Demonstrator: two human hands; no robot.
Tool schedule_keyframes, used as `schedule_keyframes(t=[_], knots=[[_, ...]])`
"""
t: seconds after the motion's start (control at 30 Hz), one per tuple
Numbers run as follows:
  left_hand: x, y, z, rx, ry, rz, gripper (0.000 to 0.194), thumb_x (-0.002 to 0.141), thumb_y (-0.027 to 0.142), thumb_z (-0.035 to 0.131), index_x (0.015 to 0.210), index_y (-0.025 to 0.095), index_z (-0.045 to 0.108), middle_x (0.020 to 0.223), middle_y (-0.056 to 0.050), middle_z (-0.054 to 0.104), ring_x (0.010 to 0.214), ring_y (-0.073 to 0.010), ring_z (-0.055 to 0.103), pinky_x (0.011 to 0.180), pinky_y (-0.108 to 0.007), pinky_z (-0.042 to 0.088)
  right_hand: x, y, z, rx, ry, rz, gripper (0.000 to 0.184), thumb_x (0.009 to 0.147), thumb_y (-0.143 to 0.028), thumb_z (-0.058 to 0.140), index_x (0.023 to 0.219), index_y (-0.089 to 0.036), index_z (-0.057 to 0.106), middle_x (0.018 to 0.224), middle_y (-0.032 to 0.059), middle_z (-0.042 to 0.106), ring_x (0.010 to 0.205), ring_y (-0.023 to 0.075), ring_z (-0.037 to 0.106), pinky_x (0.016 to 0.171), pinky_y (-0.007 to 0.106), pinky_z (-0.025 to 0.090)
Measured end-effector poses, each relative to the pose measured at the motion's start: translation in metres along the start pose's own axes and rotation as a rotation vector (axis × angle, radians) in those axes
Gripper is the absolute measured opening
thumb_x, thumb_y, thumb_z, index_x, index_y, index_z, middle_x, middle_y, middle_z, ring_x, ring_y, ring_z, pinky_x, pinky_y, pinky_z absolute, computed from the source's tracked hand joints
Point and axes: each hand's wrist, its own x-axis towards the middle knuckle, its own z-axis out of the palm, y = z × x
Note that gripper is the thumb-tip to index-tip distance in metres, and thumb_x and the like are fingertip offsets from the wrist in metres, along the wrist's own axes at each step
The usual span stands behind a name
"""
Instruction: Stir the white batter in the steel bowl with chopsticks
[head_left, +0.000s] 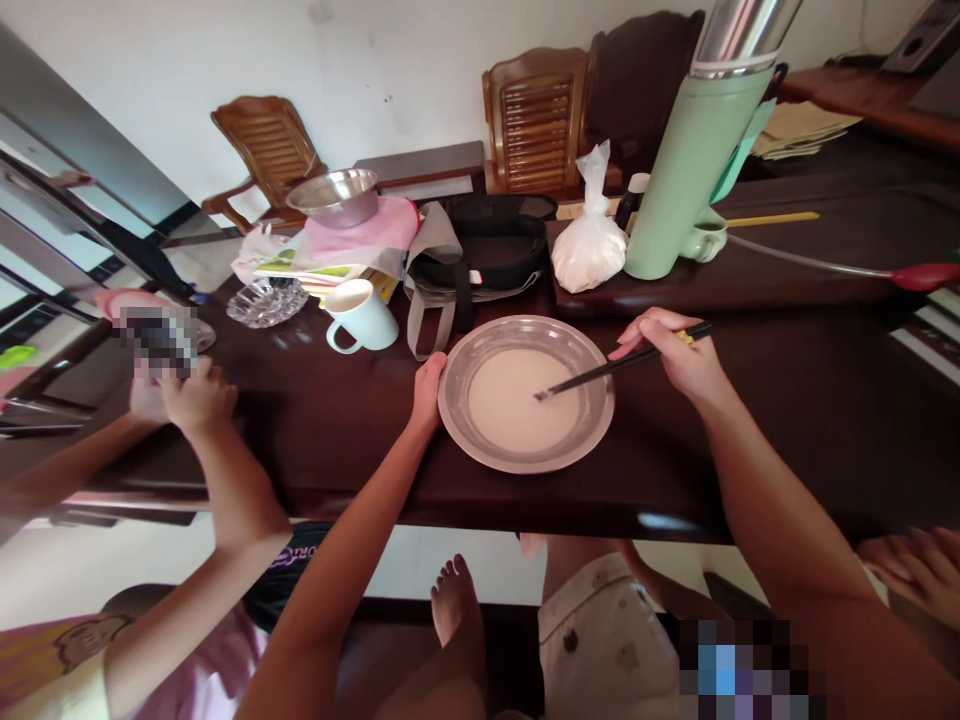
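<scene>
A round metal bowl (452, 430) stands on the dark table in front of me, with a smooth, milky-white liquid (510, 410) in it. My left hand (428, 392) grips the bowl's left rim; some of its fingers are hidden. Above the right rim, my right hand (667, 350) is closed around a pair of black chopsticks (589, 375). Their tips point down to the left, at the middle of the liquid, and look coated with white. Just behind the bowl is a knotted plastic bag of white powder (590, 250).
A green thermos (675, 180) stands at back right. Left of the bowl are a white mug (363, 317), a glass dish (267, 302) and a grey-black bag (495, 255). Another metal bowl (337, 200) rests behind. At far left, another person's hands (191, 395) hold a blurred-out object.
</scene>
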Motion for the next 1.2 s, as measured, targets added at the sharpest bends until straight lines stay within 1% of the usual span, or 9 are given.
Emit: schedule_keyframes(t=[0.17,0.27,0.37,0.43,0.53,0.73,0.9,1.07,1.2], knots=[[0.0015,-0.0021,-0.0006,-0.007,0.027,-0.020,0.038,0.086,0.019,0.050,0.050,0.019,0.037,0.054,0.004,0.035,0.055,-0.0101,0.029,0.054,-0.021,0.032,-0.0014,-0.0049,0.0062,-0.137,-0.242,-0.002,0.032,0.090,-0.049,0.056,0.081,-0.025,0.075,0.082,0.0038,0.074,0.081,0.0212,0.069,0.077,0.035,0.054],[0.0014,-0.0024,-0.0008,-0.005,0.030,-0.015,0.038,0.086,0.020,0.051,0.050,0.019,0.038,0.055,0.004,0.035,0.054,-0.0101,0.029,0.054,-0.022,0.032,-0.0004,-0.0052,0.0039,-0.193,-0.138,-0.036,0.030,0.090,-0.048,0.056,0.079,-0.027,0.076,0.085,0.0028,0.075,0.085,0.0213,0.070,0.081,0.035,0.053],[0.0009,-0.0022,-0.0011,0.003,0.005,0.005,0.038,0.086,0.019,0.050,0.050,0.019,0.037,0.055,0.004,0.034,0.055,-0.0104,0.029,0.055,-0.022,0.032,-0.0002,-0.0009,-0.0008,-0.026,-0.006,0.003,0.029,0.090,-0.047,0.058,0.078,-0.025,0.073,0.069,0.0017,0.072,0.069,0.0195,0.070,0.072,0.034,0.054],[0.0010,-0.0026,-0.0013,0.004,0.000,0.008,0.038,0.086,0.018,0.049,0.050,0.019,0.036,0.055,0.004,0.034,0.056,-0.0104,0.029,0.054,-0.021,0.032,-0.0008,-0.0008,0.0004,0.017,-0.072,0.031,0.030,0.090,-0.048,0.058,0.079,-0.024,0.073,0.067,0.0020,0.072,0.065,0.0190,0.069,0.069,0.033,0.054],[0.0016,-0.0040,-0.0017,-0.006,0.018,-0.002,0.038,0.086,0.019,0.050,0.051,0.019,0.037,0.055,0.004,0.034,0.055,-0.0102,0.029,0.054,-0.022,0.031,-0.0012,-0.0047,0.0060,-0.133,-0.238,-0.001,0.032,0.091,-0.048,0.056,0.081,-0.024,0.075,0.084,0.0041,0.075,0.082,0.0207,0.071,0.077,0.034,0.054],[0.0012,-0.0031,-0.0007,-0.009,0.016,-0.008,0.039,0.086,0.019,0.053,0.050,0.019,0.037,0.055,0.005,0.034,0.054,-0.0100,0.029,0.054,-0.021,0.032,-0.0006,-0.0012,0.0021,-0.049,-0.033,0.009,0.030,0.090,-0.048,0.058,0.078,-0.024,0.073,0.073,0.0023,0.073,0.073,0.0200,0.071,0.074,0.035,0.055],[0.0009,-0.0008,0.0001,0.000,0.013,-0.010,0.041,0.087,0.016,0.049,0.048,0.019,0.036,0.053,0.004,0.033,0.055,-0.0104,0.028,0.054,-0.022,0.031,-0.0012,-0.0042,0.0051,-0.126,-0.226,-0.006,0.029,0.092,-0.044,0.055,0.081,-0.025,0.075,0.084,0.0028,0.075,0.081,0.0204,0.071,0.078,0.034,0.055],[0.0014,-0.0019,-0.0008,-0.006,-0.004,0.005,0.040,0.087,0.017,0.048,0.049,0.019,0.036,0.054,0.004,0.032,0.055,-0.0106,0.028,0.054,-0.022,0.031,-0.0004,-0.0002,0.0017,-0.119,-0.034,-0.033,0.026,0.091,-0.042,0.058,0.079,-0.026,0.074,0.078,0.0015,0.074,0.078,0.0202,0.070,0.078,0.034,0.053],[0.0020,-0.0026,-0.0012,-0.015,-0.001,0.002,0.039,0.086,0.017,0.050,0.049,0.019,0.037,0.054,0.004,0.033,0.055,-0.0106,0.029,0.054,-0.022,0.032,-0.0017,0.0022,0.0029,0.054,-0.104,0.042,0.025,0.090,-0.044,0.060,0.078,-0.027,0.073,0.068,0.0004,0.071,0.065,0.0189,0.069,0.067,0.033,0.054]])
